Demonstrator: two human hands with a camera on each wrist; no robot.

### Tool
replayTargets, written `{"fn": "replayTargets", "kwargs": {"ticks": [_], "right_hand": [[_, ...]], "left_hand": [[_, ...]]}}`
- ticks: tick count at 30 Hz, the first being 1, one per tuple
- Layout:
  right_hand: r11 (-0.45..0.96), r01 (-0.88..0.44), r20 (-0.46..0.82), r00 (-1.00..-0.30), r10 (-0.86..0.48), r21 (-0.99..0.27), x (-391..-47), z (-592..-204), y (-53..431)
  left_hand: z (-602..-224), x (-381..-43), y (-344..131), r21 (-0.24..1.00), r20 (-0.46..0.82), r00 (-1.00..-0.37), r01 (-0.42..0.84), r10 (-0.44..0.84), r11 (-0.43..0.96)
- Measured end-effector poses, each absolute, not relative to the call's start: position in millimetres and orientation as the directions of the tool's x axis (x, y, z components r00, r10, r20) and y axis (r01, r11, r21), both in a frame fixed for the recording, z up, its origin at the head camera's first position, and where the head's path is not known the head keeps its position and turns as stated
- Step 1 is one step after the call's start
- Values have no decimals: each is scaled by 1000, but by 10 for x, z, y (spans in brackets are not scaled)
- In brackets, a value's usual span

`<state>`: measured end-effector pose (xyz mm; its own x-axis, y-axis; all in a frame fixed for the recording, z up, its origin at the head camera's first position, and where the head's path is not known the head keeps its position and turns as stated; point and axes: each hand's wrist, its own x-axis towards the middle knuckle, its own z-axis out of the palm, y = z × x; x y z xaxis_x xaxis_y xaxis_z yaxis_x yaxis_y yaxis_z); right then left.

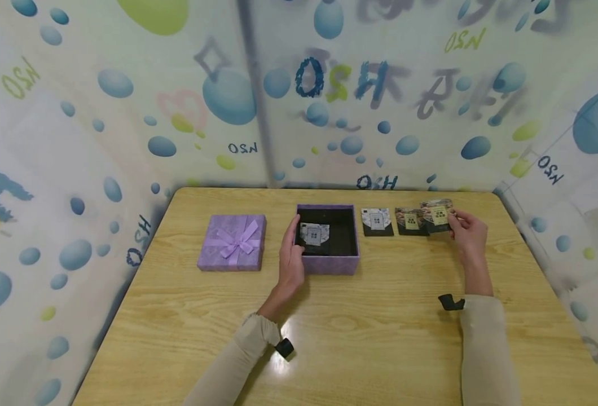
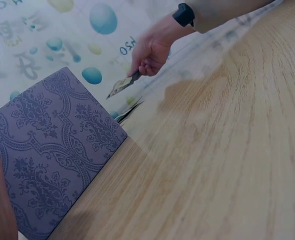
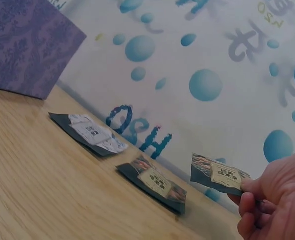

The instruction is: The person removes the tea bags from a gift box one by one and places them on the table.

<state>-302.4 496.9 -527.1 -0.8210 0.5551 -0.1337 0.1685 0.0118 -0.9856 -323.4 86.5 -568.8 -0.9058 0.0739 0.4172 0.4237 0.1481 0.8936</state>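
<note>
My left hand (image 1: 291, 256) holds the left wall of an open purple box (image 1: 329, 265), its thumb over the rim and its fingers along the outside. Inside the black-lined box lies a sachet (image 1: 314, 234) with a white label. At the right, my right hand (image 1: 469, 231) pinches the edge of a flat dark sachet (image 3: 220, 174) with a yellow label, raised above the table in the right wrist view. A similar yellow-labelled sachet (image 3: 157, 183) lies just left of it. Between that one and the box rests a white-labelled sachet (image 3: 95, 134).
A purple lid (image 1: 232, 242) with a ribbon bow sits left of the box. All of these are on a wooden table (image 1: 370, 338). A patterned curtain (image 1: 329, 113) with blue drops hangs behind the table's back edge.
</note>
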Motion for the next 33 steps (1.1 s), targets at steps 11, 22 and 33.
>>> {"fn": "replayTargets", "kwargs": {"ticks": [11, 22, 33], "right_hand": [[-4, 229, -182, -763, 620, -973, -3014, -5390, 5056], [310, 330, -52, -755, 653, -891, -3044, -5540, 5147], [539, 344, 122, -749, 652, -769, -3046, -5647, 5147]], "left_hand": [[-5712, -3246, 861, 888, 437, -896, 443, 73, 123], [-5427, -3124, 863, 895, 429, -900, 435, 84, 99], [-5703, -3260, 872, 892, 420, -904, 427, 80, 149]]}}
